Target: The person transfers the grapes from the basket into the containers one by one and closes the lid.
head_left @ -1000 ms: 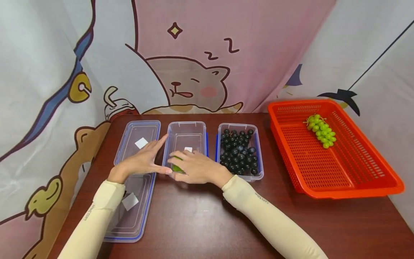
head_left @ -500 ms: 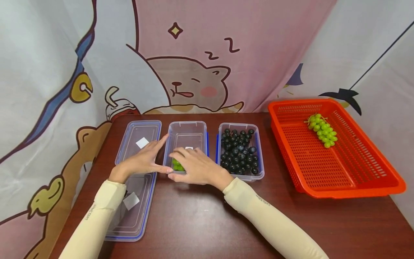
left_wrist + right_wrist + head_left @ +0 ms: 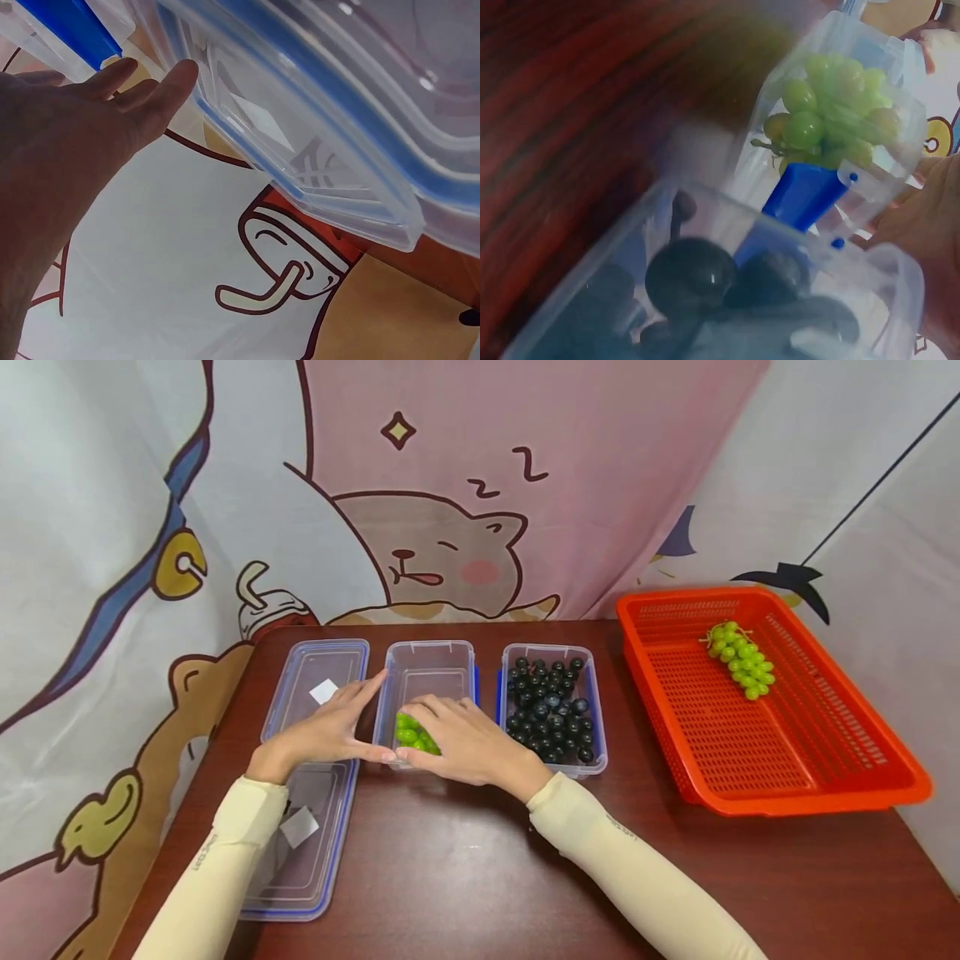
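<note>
A small bunch of green grapes [image 3: 410, 732] lies at the near end of the clear middle box [image 3: 427, 648]. My right hand [image 3: 459, 737] rests over that end, fingers loosely spread beside the grapes and thumb along the near rim. My left hand [image 3: 330, 728] lies flat with straight fingers against the box's left wall. The left wrist view shows those straight fingers [image 3: 142, 94] touching a clear, blue-edged rim [image 3: 315, 150]. In the right wrist view the green grapes [image 3: 832, 112] sit behind the box wall, above a blue latch [image 3: 799, 195].
A second clear box [image 3: 510, 653] right of the middle one is full of dark grapes [image 3: 551, 710]. Two clear lids [image 3: 315, 681] [image 3: 300, 852] lie on the left of the brown table. A red basket [image 3: 787, 752] at right holds another green bunch [image 3: 738, 660].
My right hand has drawn back to the right, uncovering the green grapes, which now lie in the middle box. The left hand has stayed against the box's side.
</note>
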The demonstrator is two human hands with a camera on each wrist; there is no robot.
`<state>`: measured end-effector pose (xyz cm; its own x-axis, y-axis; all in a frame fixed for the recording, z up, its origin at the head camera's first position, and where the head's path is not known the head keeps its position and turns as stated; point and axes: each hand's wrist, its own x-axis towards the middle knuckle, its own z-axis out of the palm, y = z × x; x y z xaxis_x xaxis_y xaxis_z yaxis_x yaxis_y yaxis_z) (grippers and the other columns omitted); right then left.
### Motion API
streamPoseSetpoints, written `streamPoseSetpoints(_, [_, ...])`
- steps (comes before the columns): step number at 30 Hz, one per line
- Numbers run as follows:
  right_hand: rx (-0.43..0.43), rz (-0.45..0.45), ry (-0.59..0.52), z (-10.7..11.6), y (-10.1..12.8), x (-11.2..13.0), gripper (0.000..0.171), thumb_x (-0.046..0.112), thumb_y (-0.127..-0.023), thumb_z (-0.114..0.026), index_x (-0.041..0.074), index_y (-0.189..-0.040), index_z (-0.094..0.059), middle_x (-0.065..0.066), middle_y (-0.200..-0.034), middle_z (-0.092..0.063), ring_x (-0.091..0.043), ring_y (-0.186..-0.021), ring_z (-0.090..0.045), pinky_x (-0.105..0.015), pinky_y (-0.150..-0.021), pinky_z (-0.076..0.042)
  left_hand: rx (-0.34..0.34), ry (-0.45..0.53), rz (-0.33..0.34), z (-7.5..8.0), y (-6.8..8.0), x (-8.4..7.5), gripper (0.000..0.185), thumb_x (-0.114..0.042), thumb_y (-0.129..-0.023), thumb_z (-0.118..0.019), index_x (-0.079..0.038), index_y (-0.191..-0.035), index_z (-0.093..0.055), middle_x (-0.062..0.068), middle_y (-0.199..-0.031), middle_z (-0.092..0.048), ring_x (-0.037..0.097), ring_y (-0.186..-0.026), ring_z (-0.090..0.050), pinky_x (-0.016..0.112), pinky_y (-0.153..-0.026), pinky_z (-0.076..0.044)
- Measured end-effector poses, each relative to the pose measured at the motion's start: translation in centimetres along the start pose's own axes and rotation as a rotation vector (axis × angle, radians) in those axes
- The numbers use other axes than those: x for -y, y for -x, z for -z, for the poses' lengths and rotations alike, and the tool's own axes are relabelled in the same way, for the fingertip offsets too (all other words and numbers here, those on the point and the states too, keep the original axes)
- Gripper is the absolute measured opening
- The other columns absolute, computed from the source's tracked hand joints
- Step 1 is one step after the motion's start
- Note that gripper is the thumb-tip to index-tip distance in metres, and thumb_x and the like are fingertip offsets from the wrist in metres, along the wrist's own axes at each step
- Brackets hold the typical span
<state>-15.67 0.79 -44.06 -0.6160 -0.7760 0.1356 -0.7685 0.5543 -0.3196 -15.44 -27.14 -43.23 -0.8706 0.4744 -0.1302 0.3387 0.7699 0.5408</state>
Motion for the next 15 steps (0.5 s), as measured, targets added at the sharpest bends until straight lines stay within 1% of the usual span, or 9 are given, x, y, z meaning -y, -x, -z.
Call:
streamPoseSetpoints(5, [-0.032, 0.0, 0.023, 0.8, 0.9, -0.1, 0.072, 0.066, -0.11, -0.047, 0.017, -0.162, -0.05, -0.005, -0.162, -0.051, -0.023, -0.148, -0.048, -0.053, -0.116, -0.041, 0.038, 0.009, 0.047, 0.1, 0.0, -0.1, 0.133, -0.063, -0.086, -0.088, -0.019, -0.178, -0.002, 0.035, -0.175, -0.013, 0.058, -0.159, -0.012, 0.081, -0.117, -0.02])
streamPoseSetpoints(7, [-0.041, -0.002, 0.023, 1.0, 1.3, -0.2, 0.072, 0.067, -0.11, -0.046, 0.017, -0.162, -0.05, -0.005, -0.162, -0.051, -0.023, -0.149, -0.048, -0.052, -0.116, -0.041, 0.046, 0.012, 0.056, 0.1, 0.0, 0.0, 0.133, -0.063, -0.086, -0.088, -0.021, -0.178, -0.001, 0.034, -0.176, -0.012, 0.058, -0.16, -0.011, 0.081, -0.118, -0.019])
streamPoseSetpoints(10, [-0.049, -0.008, 0.024, 1.5, 1.9, -0.4, 0.072, 0.067, -0.11, -0.045, 0.017, -0.162, -0.05, -0.006, -0.163, -0.05, -0.023, -0.149, -0.047, -0.051, -0.115, -0.042, 0.05, 0.016, 0.052, 0.2, 0.0, 0.0, 0.134, -0.063, -0.086, -0.088, -0.02, -0.178, 0.0, 0.033, -0.175, -0.014, 0.058, -0.159, -0.013, 0.081, -0.118, -0.02])
streamPoseSetpoints(15, [-0.078, -0.019, 0.033, 2.2, 3.1, -0.8, 0.072, 0.066, -0.11, -0.048, 0.017, -0.163, -0.049, -0.008, -0.163, -0.049, -0.025, -0.148, -0.047, -0.051, -0.113, -0.042, 0.051, 0.031, 0.028, 0.3, -0.1, -0.2, 0.134, -0.06, -0.086, -0.089, -0.018, -0.177, 0.0, 0.031, -0.175, -0.018, 0.055, -0.159, -0.018, 0.078, -0.119, -0.021])
